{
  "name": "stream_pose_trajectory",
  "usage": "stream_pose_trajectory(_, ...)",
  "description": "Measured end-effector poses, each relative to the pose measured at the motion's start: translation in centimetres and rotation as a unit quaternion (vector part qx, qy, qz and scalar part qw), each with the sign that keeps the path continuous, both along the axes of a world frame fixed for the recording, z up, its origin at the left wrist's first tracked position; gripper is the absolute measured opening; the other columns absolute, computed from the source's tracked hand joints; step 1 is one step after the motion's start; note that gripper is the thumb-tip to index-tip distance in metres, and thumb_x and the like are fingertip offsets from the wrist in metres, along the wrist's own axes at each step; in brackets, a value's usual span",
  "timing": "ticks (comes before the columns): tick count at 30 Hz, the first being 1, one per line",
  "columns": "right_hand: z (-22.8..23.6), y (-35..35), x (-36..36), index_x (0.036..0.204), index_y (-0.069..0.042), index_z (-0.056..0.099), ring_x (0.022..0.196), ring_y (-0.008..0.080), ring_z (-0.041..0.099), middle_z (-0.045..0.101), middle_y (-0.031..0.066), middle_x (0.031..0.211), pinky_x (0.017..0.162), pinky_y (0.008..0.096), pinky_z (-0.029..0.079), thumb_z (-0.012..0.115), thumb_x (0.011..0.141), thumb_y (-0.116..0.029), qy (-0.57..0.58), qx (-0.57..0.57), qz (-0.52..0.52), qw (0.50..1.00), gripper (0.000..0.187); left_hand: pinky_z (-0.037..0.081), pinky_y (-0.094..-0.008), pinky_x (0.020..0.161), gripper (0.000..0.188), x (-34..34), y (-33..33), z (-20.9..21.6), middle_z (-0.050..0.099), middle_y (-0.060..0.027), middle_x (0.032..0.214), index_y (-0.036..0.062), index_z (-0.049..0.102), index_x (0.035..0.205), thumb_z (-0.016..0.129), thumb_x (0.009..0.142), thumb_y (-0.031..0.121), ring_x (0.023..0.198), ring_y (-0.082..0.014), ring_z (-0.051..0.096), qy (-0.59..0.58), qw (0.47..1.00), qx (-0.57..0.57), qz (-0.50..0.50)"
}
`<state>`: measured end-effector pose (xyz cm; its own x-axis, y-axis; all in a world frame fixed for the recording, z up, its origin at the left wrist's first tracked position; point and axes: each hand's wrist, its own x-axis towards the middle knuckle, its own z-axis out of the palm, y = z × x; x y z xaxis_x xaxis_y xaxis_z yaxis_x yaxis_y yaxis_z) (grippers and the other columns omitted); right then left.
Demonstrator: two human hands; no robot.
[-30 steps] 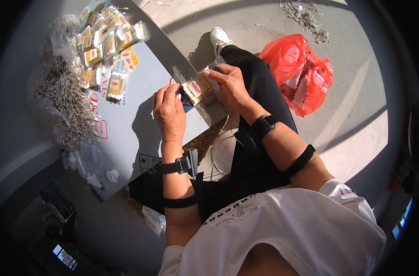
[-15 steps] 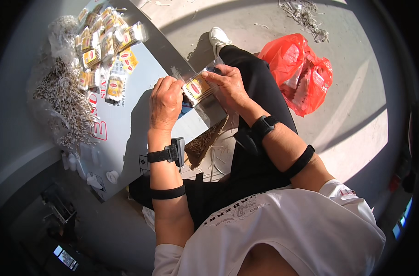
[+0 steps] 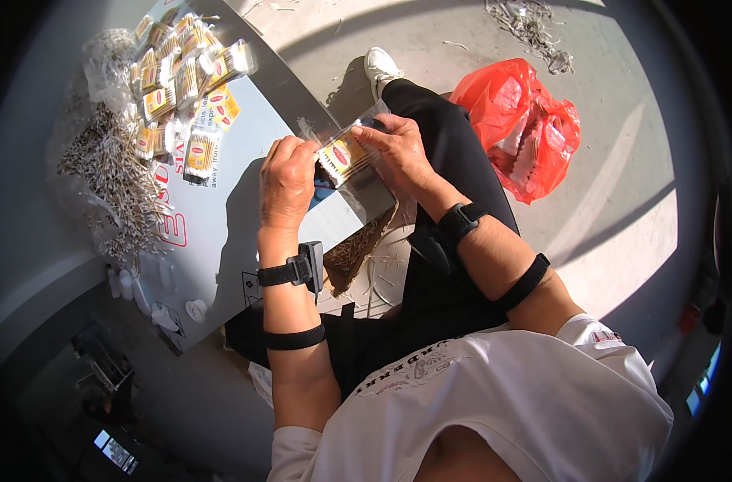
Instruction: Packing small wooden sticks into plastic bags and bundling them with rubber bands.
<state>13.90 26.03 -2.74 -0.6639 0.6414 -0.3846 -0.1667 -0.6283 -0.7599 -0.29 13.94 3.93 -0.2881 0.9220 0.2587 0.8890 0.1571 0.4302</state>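
Observation:
Between my hands is a clear plastic packet of cotton swabs with a yellow and white card in it. My left hand pinches the packet's left edge, its fingers bent and pressed together. On the other side my right hand grips the packet, thumb on top near its upper corner; some of those fingers are hidden behind it. The packet is held tilted above the table's right edge. Several filled swab packets lie heaped at the table's upper left, with loose yellow cards beside them.
A big pile of loose cotton swabs spills from a clear bag on the left of the table. Small white bottles stand below it. On the floor sit a red plastic bag and scattered swabs.
Almost nothing differs. My left hand and the packet have shifted very slightly; both hands keep their grip.

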Motion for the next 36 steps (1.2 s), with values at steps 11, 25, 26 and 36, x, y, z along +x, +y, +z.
stream_pose_trajectory(11,0.0,0.4,-0.5,0.076,-0.002,0.067,0.067,0.0029,0.051,0.062,-0.0040,0.073,0.061,0.0206,0.041,0.070,0.091,-0.017,-0.006,-0.005,-0.028,1.000,0.021,0.051,-0.0389,0.073,0.015,0.4,0.1,-0.4,0.062,-0.0118,0.087,0.0002,0.066,0.092,0.064,0.078,-0.004,0.083,-0.0300,0.062,-0.020,1.000,0.010,0.018)
stream_pose_trajectory(25,0.5,0.4,-0.4,0.075,-0.003,0.067,0.064,0.0023,0.049,0.060,-0.0050,0.070,0.058,0.0211,0.040,0.071,0.090,-0.015,-0.003,0.030,-0.033,0.999,0.020,0.017,-0.0580,0.114,0.069,6.5,-1.7,-2.3,0.025,-0.0206,0.156,0.0003,0.028,0.148,0.048,0.097,0.043,0.146,-0.0370,0.018,0.028,0.962,-0.094,0.254)
stream_pose_trajectory(26,0.4,0.4,-0.5,0.074,-0.003,0.067,0.065,0.0022,0.049,0.060,-0.0052,0.070,0.058,0.0210,0.040,0.071,0.090,-0.016,-0.006,0.029,-0.040,0.999,0.021,0.017,-0.0580,0.114,0.069,7.1,-2.0,-2.6,0.025,-0.0206,0.156,0.0003,0.028,0.148,0.048,0.097,0.043,0.146,-0.0370,0.018,0.027,0.962,-0.094,0.254)
stream_pose_trajectory(36,0.3,0.1,-0.7,0.078,0.002,0.068,0.066,0.0030,0.049,0.060,-0.0037,0.070,0.060,0.0220,0.042,0.069,0.091,-0.014,-0.015,0.090,-0.045,0.995,0.021,-0.006,-0.0582,0.115,0.089,9.4,-1.3,-3.1,0.007,-0.0216,0.161,-0.0043,0.014,0.152,0.040,0.095,0.059,0.150,-0.0332,0.001,0.063,0.942,-0.211,0.252)
